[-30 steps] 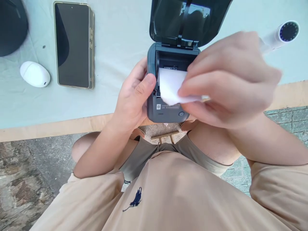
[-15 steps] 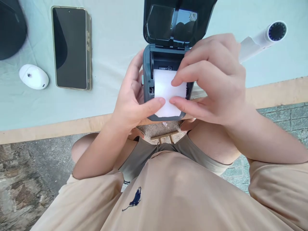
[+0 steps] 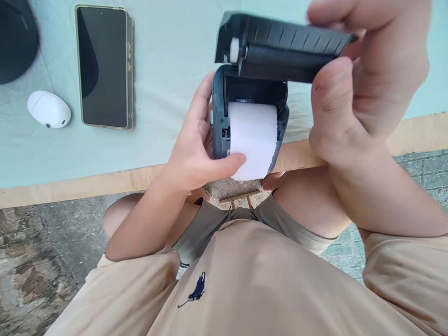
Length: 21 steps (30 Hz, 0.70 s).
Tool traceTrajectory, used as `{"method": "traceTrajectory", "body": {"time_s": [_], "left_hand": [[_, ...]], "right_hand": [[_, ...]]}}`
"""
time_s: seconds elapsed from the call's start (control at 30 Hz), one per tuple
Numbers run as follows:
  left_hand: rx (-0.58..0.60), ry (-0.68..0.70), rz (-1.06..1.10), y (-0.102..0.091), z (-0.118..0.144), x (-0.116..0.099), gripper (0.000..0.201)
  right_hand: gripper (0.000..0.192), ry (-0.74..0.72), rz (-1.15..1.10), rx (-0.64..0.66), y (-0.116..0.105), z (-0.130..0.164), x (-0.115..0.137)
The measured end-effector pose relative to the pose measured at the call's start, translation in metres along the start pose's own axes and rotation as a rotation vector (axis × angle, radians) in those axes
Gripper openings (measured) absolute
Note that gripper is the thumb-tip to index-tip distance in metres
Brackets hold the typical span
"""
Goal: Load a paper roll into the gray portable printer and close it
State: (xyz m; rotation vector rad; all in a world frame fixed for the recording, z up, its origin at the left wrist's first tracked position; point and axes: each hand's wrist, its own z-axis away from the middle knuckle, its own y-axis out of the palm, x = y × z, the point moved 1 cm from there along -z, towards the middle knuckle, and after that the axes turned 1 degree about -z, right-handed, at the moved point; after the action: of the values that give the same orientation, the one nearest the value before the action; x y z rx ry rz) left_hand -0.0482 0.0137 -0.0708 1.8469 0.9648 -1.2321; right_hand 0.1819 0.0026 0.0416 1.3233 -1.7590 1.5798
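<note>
Presently I logged left hand (image 3: pixel 196 154), thumb pinning paper (image 3: pixel 254 137) on the printer (image 3: pixel 219 121). Right hand (image 3: pixel 364 88) fingers gripped lid (image 3: pixel 280 49), upper centre. Closing seemingly needed paper kept straight.

The small printer (image 3: pixel 224 121) stands at the near table (image 3: pixel 161 84) edge, with paper (image 3: pixel 254 137) lying in its bay and over its front. Its lid (image 3: pixel 280 49) is hinged up behind the bay. The phone (image 3: pixel 103 67) lies to its left, and the earbud case (image 3: pixel 49 108) further left.
</note>
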Motion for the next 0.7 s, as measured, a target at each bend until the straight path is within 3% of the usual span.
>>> {"method": "traceTrajectory", "body": {"time_s": [0.1,0.23,0.33,0.4,0.57,0.63,0.7], "left_hand": [[-0.042,0.017,0.05,0.0,-0.001,0.02,0.137],[-0.042,0.067,0.11,0.003,-0.002,0.03,0.144],[-0.027,0.043,0.091,0.007,0.0,0.004,0.119],[-0.02,-0.106,0.051,0.011,0.001,-0.022,0.089],[-0.085,-0.266,0.093,0.027,-0.002,-0.077,0.082],[-0.086,-0.322,0.065,0.03,-0.004,-0.084,0.076],[-0.077,-0.334,0.054,0.029,-0.004,-0.078,0.073]], "right_hand": [[0.031,-0.271,0.148,-0.135,0.0,-0.001,-0.002],[0.037,-0.301,0.146,-0.066,0.0,-0.001,-0.007],[0.033,-0.319,0.171,0.003,0.001,-0.001,-0.006],[0.029,-0.329,0.193,0.081,0.002,-0.001,-0.004],[0.041,-0.304,0.121,0.163,0.004,-0.004,-0.002],[0.045,-0.252,0.092,0.186,0.004,-0.005,-0.003],[0.051,-0.204,0.06,0.254,0.005,-0.007,-0.004]]}}
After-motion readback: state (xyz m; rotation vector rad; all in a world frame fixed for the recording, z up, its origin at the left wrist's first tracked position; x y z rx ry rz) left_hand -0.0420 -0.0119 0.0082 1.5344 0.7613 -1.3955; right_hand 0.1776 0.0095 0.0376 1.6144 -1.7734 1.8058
